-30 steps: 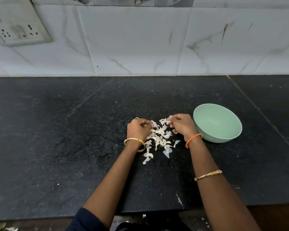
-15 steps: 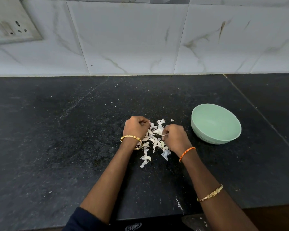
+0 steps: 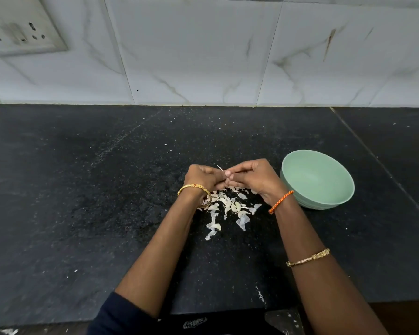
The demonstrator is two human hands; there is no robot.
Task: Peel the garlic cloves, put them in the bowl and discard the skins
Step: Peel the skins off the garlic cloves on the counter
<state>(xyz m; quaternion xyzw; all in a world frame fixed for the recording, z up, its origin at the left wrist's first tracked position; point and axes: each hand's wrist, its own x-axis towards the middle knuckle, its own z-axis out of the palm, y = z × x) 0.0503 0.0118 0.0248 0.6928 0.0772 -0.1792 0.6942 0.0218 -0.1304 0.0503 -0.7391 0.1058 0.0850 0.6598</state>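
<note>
My left hand (image 3: pixel 202 177) and my right hand (image 3: pixel 253 178) meet fingertip to fingertip just above the counter. Between them they pinch a small garlic clove (image 3: pixel 224 175), mostly hidden by the fingers; a thin sliver of skin sticks up from it. Under and in front of the hands lies a pile of garlic cloves and papery skins (image 3: pixel 228 207) on the black counter (image 3: pixel 107 201). A pale green bowl (image 3: pixel 324 201) stands just right of my right hand. Its visible inside looks bare.
A white marble-tiled wall (image 3: pixel 203 56) closes the back of the counter, with a socket plate (image 3: pixel 22 32) at the upper left. A seam (image 3: pixel 382 165) in the stone runs diagonally right of the bowl. The counter's front edge (image 3: pixel 58 322) is near me.
Both hands have lifted off the pile and come together, fingertips now meeting on one clove. Half a second ago the right hand was lower, down in the pile.
</note>
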